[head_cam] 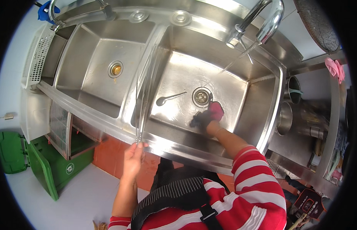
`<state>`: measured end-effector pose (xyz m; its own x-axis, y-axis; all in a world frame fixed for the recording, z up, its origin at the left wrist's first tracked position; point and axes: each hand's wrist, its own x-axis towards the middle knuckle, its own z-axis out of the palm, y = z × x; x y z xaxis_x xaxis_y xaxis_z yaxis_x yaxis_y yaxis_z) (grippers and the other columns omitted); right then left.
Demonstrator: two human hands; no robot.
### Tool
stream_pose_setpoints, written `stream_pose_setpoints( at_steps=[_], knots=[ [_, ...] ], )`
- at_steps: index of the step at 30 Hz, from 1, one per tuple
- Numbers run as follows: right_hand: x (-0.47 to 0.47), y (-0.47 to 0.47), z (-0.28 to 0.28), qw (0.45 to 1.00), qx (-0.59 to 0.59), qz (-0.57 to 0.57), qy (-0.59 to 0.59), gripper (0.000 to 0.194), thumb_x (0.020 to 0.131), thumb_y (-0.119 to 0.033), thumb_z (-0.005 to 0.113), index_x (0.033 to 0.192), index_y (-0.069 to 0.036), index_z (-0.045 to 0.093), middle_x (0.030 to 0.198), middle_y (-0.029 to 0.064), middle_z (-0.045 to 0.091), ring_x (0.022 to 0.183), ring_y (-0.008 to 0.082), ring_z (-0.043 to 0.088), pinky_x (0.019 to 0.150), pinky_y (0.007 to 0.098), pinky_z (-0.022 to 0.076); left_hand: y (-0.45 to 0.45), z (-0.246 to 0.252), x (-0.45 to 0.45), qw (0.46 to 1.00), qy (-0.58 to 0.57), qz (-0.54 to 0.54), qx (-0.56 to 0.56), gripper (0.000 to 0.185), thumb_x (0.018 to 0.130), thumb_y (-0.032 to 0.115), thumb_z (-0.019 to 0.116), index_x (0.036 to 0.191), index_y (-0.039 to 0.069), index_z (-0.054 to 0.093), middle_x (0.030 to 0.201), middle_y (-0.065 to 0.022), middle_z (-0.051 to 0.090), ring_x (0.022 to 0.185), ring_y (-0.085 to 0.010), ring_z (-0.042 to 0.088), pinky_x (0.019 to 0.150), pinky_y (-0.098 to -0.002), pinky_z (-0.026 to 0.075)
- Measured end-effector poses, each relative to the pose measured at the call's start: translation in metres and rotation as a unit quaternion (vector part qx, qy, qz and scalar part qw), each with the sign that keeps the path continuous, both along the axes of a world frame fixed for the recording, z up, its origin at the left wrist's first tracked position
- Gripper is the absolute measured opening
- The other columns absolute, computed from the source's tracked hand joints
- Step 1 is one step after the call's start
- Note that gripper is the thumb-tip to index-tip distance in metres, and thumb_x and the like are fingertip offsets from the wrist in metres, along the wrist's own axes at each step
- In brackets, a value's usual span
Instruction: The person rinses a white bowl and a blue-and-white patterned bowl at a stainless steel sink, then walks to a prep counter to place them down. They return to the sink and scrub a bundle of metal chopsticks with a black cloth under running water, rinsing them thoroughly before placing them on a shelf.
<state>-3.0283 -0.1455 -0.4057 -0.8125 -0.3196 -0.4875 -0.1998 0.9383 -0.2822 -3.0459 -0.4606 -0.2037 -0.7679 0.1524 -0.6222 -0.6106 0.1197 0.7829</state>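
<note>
My left hand (135,155) grips the near ends of several long thin metal rods (142,106), which slant up over the divider between two steel sink basins. My right hand (211,120) is down in the right basin (181,72), in or around a dark and red cloth-like thing (216,111); its fingers are hidden, so its hold is unclear. Just beyond it is the drain (202,97). A spoon or ladle (170,98) lies on the basin floor left of the drain. A thin stream of water runs from the chrome faucet (270,24) into this basin.
The left basin (109,54) has food bits in its drain (116,69). Two round drain covers (180,18) rest on the back ledge. A white plastic basket (37,57) stands far left, above green bins (60,169). Metal pots (284,118) sit on the right; a mesh strainer (319,23) hangs above.
</note>
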Motion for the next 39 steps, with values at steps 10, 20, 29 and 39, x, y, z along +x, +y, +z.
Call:
stream_pose_setpoints(
  at_steps=[10, 20, 29, 39],
  knots=[
    [-0.095, 0.099, -0.091, 0.502, -0.720, -0.477, 0.043, 0.023, 0.085, -0.023, 0.046, 0.095, -0.007, 0.059, 0.093, 0.0086, 0.062, 0.084, 0.0226, 0.057, 0.079, 0.0347, 0.0451, -0.019, -0.022, 0.004, 0.994, 0.065, 0.017, -0.084, 0.026, 0.092, 0.025, 0.043, 0.083, 0.003, 0.053, 0.051, 0.0071, 0.035, 0.041, -0.0019, 0.026, 0.037, -0.0185, 0.020],
    [-0.106, -0.005, 0.041, 0.597, -0.628, -0.495, -0.064, 0.022, 0.081, -0.016, 0.052, 0.094, 0.000, 0.058, 0.087, 0.0100, 0.061, 0.080, 0.0229, 0.057, 0.077, 0.0334, 0.0458, -0.085, -0.085, 0.015, 0.983, 0.088, 0.015, -0.159, 0.028, 0.091, 0.023, 0.045, 0.069, 0.005, 0.050, 0.062, 0.0060, 0.040, 0.058, -0.0053, 0.035, 0.050, -0.0227, 0.029],
    [-0.101, -0.014, 0.035, 0.924, -0.204, -0.200, 0.254, 0.036, 0.077, -0.042, 0.048, 0.088, -0.011, 0.064, 0.086, 0.0152, 0.062, 0.080, 0.0308, 0.061, 0.073, 0.0385, 0.0468, -0.077, -0.119, -0.003, 0.968, 0.203, -0.090, -0.117, 0.024, 0.089, 0.021, 0.051, 0.074, 0.002, 0.050, 0.063, 0.0026, 0.045, 0.061, -0.0052, 0.036, 0.052, -0.0216, 0.032],
    [-0.071, -0.044, -0.003, 0.871, -0.231, -0.389, 0.194, 0.013, 0.073, -0.012, 0.053, 0.079, -0.008, 0.065, 0.084, 0.0145, 0.063, 0.078, 0.0296, 0.060, 0.070, 0.0363, 0.0481, -0.113, -0.124, -0.010, 0.932, 0.241, -0.123, -0.242, 0.043, 0.076, 0.010, 0.060, 0.110, -0.009, 0.043, 0.104, -0.0226, 0.051, 0.096, -0.0289, 0.052, 0.079, -0.0359, 0.043]
  ],
)
